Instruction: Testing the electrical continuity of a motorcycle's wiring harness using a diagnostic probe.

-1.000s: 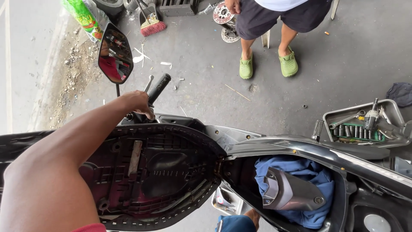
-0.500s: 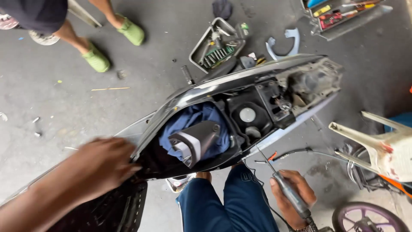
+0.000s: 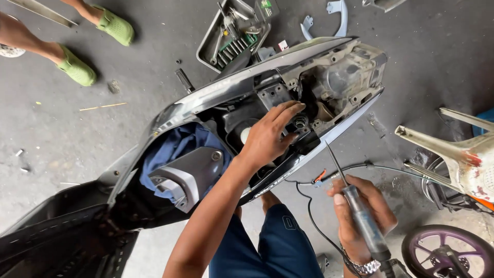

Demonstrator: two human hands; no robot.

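Filling most of the view, a scooter body (image 3: 216, 98) lies stripped on the grey concrete floor (image 3: 77, 134), its seat swung open and its rear plastics removed so that dusty grey housings, brackets and a round black opening show along its length. Its silver side trim runs diagonally from lower left to upper right, and the black seat underside (image 3: 56, 237) sits at the lower left corner. Inside the storage bay rest a blue cloth (image 3: 175, 149) and, on top of it, a loose silver-grey panel (image 3: 188, 172). The left hand (image 3: 270, 136) reaches into the open rear section, fingers stretched out and spread flat, gripping nothing, fingertips touching the parts around the round opening. The right hand (image 3: 360, 211) is closed around a screwdriver (image 3: 355, 203) with a translucent blue-grey handle, held just beside the scooter's lower edge, its thin shaft pointing up toward the trim; a black cable (image 3: 309, 206) with an orange connector hangs near it. Beyond the scooter, a grey tool tray (image 3: 211, 44) holds sockets, wrenches and a small green-labelled package at its top corner. A pale blue plastic piece (image 3: 337, 13) lies near the tray. At upper left stand another person's feet in green clogs (image 3: 77, 67). A purple wheel (image 3: 447, 252) shows at lower right.
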